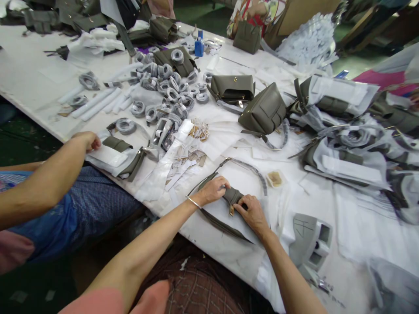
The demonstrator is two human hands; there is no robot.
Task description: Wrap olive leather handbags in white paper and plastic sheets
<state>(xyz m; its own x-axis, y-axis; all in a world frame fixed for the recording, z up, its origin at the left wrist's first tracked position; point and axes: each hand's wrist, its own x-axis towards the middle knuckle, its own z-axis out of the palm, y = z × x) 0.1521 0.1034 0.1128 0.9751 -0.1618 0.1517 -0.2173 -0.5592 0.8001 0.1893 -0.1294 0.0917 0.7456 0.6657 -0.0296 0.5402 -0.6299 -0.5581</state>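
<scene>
An olive-grey handbag (225,229) lies on the table in front of me, partly covered by white tissue paper (219,211). My left hand (214,189) grips the bag's flap strap (231,195) at its upper left, fingers curled. My right hand (252,212) pinches the same strap at its lower right, beside a gold-coloured metal clasp (231,210). The bag's wrapped handle (257,171) arches across the table beyond my hands. Just what lies under my fingertips is hidden.
A tape dispenser (310,240) stands at my right, near a small dish (275,179). Wrapped strap rolls (170,93) pile up ahead. More handbags (265,109) and wrapped bags (350,163) lie beyond. At left, a co-worker's hand (87,141) touches another bag.
</scene>
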